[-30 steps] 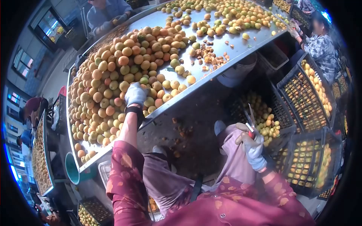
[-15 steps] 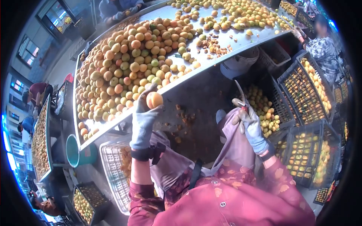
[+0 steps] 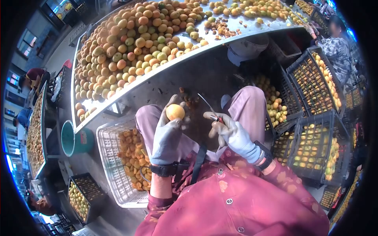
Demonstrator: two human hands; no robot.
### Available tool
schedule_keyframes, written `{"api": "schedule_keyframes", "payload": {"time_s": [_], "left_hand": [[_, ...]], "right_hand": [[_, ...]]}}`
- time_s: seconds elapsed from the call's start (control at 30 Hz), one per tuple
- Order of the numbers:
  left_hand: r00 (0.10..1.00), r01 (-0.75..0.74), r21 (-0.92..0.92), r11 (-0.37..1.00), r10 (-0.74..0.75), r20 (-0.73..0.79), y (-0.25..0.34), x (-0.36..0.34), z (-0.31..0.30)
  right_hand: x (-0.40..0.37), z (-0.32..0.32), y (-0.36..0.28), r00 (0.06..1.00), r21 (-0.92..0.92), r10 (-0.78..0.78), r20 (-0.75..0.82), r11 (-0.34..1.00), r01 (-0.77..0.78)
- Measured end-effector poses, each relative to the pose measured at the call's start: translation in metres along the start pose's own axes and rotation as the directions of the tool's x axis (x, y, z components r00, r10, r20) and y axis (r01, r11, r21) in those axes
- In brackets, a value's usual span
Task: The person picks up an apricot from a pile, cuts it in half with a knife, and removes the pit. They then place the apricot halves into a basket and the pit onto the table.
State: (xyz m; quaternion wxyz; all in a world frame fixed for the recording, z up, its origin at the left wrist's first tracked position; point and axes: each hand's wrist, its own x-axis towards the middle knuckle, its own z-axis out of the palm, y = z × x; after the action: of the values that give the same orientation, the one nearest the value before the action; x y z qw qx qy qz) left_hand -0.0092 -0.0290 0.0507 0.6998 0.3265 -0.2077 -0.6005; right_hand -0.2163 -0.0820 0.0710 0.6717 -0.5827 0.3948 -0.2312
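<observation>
My left hand (image 3: 168,137), in a pale glove with dirty fingertips, holds a single orange-yellow fruit (image 3: 175,112) above my lap. To its right, my right hand (image 3: 235,135), gloved too, is closed round the red handle of a small knife (image 3: 208,104), whose thin blade points up and to the left, toward the fruit. Blade and fruit are apart. Beyond both hands, a metal-edged table (image 3: 130,87) bears a large heap of whole fruit (image 3: 118,55). A white basket (image 3: 108,157) left of my lap holds opened orange fruit pieces (image 3: 132,157).
Black crates (image 3: 315,114) of fruit stand at the right, near a white bucket (image 3: 246,49). A teal bucket (image 3: 76,138) is at the left. One person (image 3: 334,51) is at the upper right; others are along the left table (image 3: 44,133).
My left hand has moved down from the table edge with the fruit. My right hand has come left with the knife, nearer the fruit. The view has shifted, showing more of the white basket.
</observation>
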Motion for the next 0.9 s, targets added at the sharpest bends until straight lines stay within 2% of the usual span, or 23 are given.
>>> {"api": "schedule_keyframes", "payload": {"time_s": [0.03, 0.07, 0.17, 0.23, 0.27, 0.33, 0.37, 0.43, 0.57, 0.63, 0.67, 0.73, 0.87, 0.9], "left_hand": [[1.000, 0.018, -0.076, 0.997, -0.018, -0.002, -0.002, -0.006, 0.000], [1.000, 0.024, -0.082, 0.996, -0.025, -0.010, -0.003, -0.012, 0.000], [0.998, 0.064, -0.192, 0.979, -0.067, -0.010, -0.007, -0.026, -0.005], [0.994, 0.073, -0.103, 0.992, -0.081, -0.080, -0.014, -0.032, -0.014], [0.993, 0.076, -0.108, 0.991, -0.085, -0.081, -0.017, -0.033, -0.016], [0.977, -0.003, 0.171, 0.985, 0.040, -0.211, -0.025, -0.035, -0.015], [0.976, -0.001, 0.168, 0.986, 0.037, -0.213, -0.028, -0.035, -0.016], [0.958, -0.102, 0.493, 0.864, 0.219, -0.187, -0.032, -0.037, -0.019], [0.946, -0.121, 0.526, 0.842, 0.258, -0.195, -0.037, -0.040, -0.027], [0.945, -0.082, 0.543, 0.836, 0.239, -0.224, -0.039, -0.040, -0.033], [0.945, -0.078, 0.540, 0.838, 0.235, -0.227, -0.039, -0.040, -0.033], [0.934, -0.111, 0.658, 0.745, 0.305, -0.187, -0.038, -0.041, -0.030], [0.935, -0.082, 0.624, 0.777, 0.276, -0.221, -0.042, -0.039, -0.036], [0.933, -0.102, 0.668, 0.737, 0.304, -0.193, -0.042, -0.038, -0.037]], "right_hand": [[-0.002, 0.002, 0.001, 1.000, 0.006, 0.012, -0.001, 1.000, -0.012], [-0.004, 0.005, 0.004, 1.000, 0.096, 0.030, 0.002, 0.995, -0.030], [-0.009, 0.011, -0.001, 0.999, 0.007, 0.013, 0.031, 1.000, -0.014], [-0.012, 0.018, -0.007, 0.998, 0.056, 0.038, 0.040, 0.998, -0.040], [-0.012, 0.019, -0.006, 0.998, -0.027, 0.027, 0.057, 0.999, -0.025], [-0.016, 0.020, -0.005, 0.998, -0.128, 0.023, 0.053, 0.992, -0.016], [-0.015, 0.022, -0.002, 0.998, -0.130, 0.026, 0.053, 0.991, -0.019], [-0.012, 0.027, 0.006, 0.997, -0.394, -0.060, 0.056, 0.916, 0.077], [-0.011, 0.036, 0.013, 0.990, -0.468, -0.113, 0.088, 0.872, 0.141], [-0.009, 0.041, 0.008, 0.937, -0.524, -0.326, 0.121, 0.781, 0.339], [-0.007, 0.040, 0.007, 0.939, -0.526, -0.321, 0.121, 0.782, 0.335], [-0.003, 0.040, 0.005, 0.937, -0.571, -0.300, 0.179, 0.744, 0.347], [0.003, 0.038, 0.005, 0.931, -0.625, -0.280, 0.234, 0.690, 0.365], [0.005, 0.038, 0.007, 0.920, -0.632, -0.317, 0.232, 0.670, 0.390]]}}
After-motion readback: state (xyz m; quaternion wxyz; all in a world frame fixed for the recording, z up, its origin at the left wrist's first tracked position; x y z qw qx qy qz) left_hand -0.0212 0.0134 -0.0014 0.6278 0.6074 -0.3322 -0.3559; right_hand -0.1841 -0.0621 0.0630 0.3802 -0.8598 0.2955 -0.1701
